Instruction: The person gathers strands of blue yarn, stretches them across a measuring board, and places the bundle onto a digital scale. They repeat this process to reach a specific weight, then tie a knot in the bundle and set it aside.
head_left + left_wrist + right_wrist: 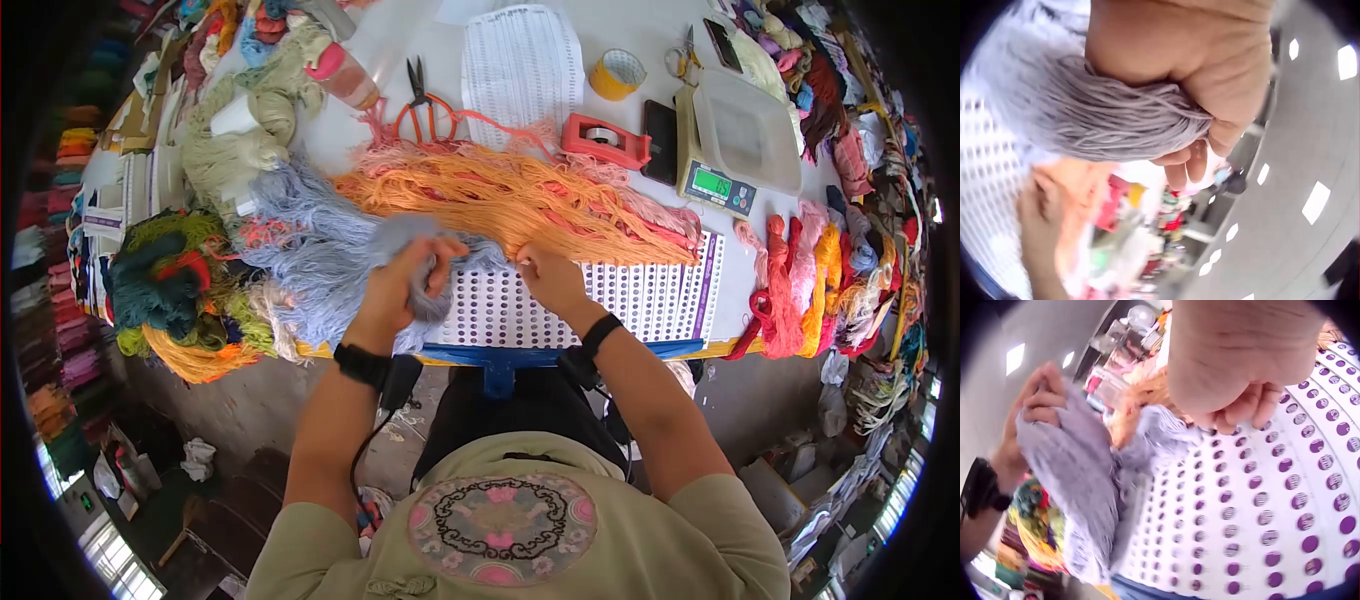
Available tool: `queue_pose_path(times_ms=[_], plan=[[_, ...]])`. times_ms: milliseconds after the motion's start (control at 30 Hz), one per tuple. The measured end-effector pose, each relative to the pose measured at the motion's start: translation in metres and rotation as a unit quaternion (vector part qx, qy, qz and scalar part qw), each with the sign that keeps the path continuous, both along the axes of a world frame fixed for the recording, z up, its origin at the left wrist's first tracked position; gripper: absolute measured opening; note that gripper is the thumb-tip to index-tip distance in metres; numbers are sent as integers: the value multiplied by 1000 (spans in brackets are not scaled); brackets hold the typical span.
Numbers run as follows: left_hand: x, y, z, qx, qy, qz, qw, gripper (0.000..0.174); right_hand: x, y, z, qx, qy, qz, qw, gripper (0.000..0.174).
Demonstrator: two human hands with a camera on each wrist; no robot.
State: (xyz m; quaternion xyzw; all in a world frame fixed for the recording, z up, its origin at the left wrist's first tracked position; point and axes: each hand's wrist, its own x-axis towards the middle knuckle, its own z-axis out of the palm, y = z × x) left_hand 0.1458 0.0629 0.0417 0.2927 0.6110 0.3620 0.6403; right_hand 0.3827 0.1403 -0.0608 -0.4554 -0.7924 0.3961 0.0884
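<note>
One gray-blue bundle [432, 300]: we are holding it above the dotted sheets [600, 310], near their left end, with its strands trailing toward our other side.
Left hand [400, 285]: we are gripping the bundle, our fingers and thumb curling round it.
Right hand [548, 280]: we are curling our fingers close to the trailing strands, just over the dotted sheets; we cannot tell whether they are pinching any.
Pale blue pile [310, 240]: it is lying on the tabletop [415, 35] beside our left hand.
Orange yarn [470, 200]: it is stretching across the sheets' far edge, with pink strands showing along it.
Beyond the orange yarn: scissors [428, 115] with orange handles are resting near a printed paper [520, 65], and a red tape dispenser [606, 142] is sitting beside a dark phone [660, 140].
Far right: a scale [715, 188] is showing a green display, and red skeins [778, 290] are lying nearer us.
</note>
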Motion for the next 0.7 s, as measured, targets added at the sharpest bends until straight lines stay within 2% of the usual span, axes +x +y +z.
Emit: queue_pose_path(times_ms=[33,67,100,133,167,233,300,333,367,433,467,500,533,567,600,700], plan=[[-2,-13,4,103,-222,73,967,47,-4,-5,10,7,4,3,1000,11],[-5,-24,10,202,-430,137,869,48,-7,-9,22,-41,53,-58,996,14],[-1,-27,27,213,-427,135,868,48,-13,-11,43,-88,102,-117,984,17],[8,-26,52,248,-454,126,847,52,-21,-18,66,-144,180,-147,962,26],[12,-27,69,281,-481,113,823,56,-29,-24,89,-133,185,-145,963,26],[9,-35,80,306,-487,71,815,58,-42,-37,139,-172,331,-111,921,27],[7,-44,90,353,-390,18,850,62,-57,-50,181,-164,365,-83,913,28],[6,-49,100,331,-316,-3,889,71,-62,-57,195,-170,392,-53,903,28],[5,-55,109,338,-316,-12,886,71,-66,-63,206,-159,395,-54,903,28],[3,-63,123,280,-238,-39,929,78,-71,-73,222,15,315,-2,949,30],[1,-64,127,305,-192,-82,929,87,-71,-77,222,62,298,14,953,28],[-1,-69,129,310,-192,-86,927,87,-72,-83,227,69,298,13,952,28],[-1,-76,128,278,-241,-83,926,90,-72,-89,231,-53,343,-35,937,24],[-3,-81,129,243,-289,-79,922,93,-72,-94,233,-175,382,-83,904,20],[-6,-84,130,245,-290,-81,922,93,-74,-93,229,-246,438,-76,861,8],[-15,-88,134,212,-337,-96,912,101,-62,-97,233,-302,382,-34,873,7]])
